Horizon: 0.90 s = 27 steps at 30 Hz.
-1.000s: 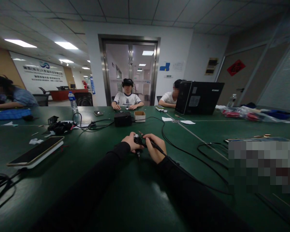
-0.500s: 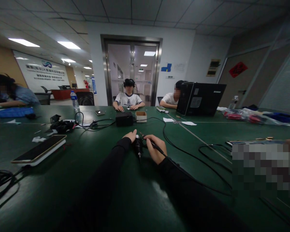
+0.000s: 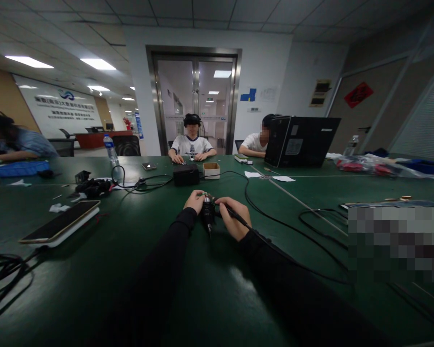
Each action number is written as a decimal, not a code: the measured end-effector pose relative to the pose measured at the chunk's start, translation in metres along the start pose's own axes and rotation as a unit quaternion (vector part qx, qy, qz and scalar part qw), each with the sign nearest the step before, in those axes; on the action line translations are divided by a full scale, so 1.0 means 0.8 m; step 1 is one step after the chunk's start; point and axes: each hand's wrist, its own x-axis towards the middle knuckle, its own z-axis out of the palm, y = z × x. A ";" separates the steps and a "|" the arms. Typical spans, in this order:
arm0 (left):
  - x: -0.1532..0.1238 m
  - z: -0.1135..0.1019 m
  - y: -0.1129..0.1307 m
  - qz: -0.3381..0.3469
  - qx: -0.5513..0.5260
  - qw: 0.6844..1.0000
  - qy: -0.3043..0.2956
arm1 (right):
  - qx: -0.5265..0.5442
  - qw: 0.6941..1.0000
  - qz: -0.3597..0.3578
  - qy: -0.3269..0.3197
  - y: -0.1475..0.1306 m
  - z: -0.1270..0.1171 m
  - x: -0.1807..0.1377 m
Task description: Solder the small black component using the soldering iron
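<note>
A soldering iron [image 3: 235, 217], slim and black with a cable trailing back along the sleeve, rests in the closed fingers of my right hand [image 3: 236, 214]. Its tip points left, over the head of a black, roughly cylindrical device [image 3: 208, 214]. That device lies on the green table, with a silvery end away from me and a thin point towards me. My left hand [image 3: 194, 200] is closed at the device's far end, beside a tiny greenish piece; the fingers hide what they grip.
Beyond my hands stand a black box [image 3: 186, 175] and a small open carton [image 3: 211, 170]. A phone-like slab [image 3: 63, 221] lies left, near tangled cables [image 3: 7, 279]. The iron's cable [image 3: 292, 231] loops across the right side. Co-workers sit around the table; a large black case [image 3: 302, 142] stands at back right.
My left fingers have drawn in closer around the device's far end, and a greenish bit shows there now. The iron's tip has shifted slightly. The view has tilted a little.
</note>
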 end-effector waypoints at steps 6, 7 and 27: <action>-0.004 0.000 0.001 0.044 -0.047 0.998 -0.005 | 0.000 1.000 -0.008 -0.009 -0.001 0.000 0.000; -0.004 0.001 0.001 0.049 -0.052 0.997 -0.009 | 0.001 1.000 -0.007 -0.008 -0.001 0.000 0.000; -0.002 0.001 -0.003 0.058 -0.075 0.995 -0.019 | -0.004 1.000 -0.016 -0.008 -0.001 0.000 -0.001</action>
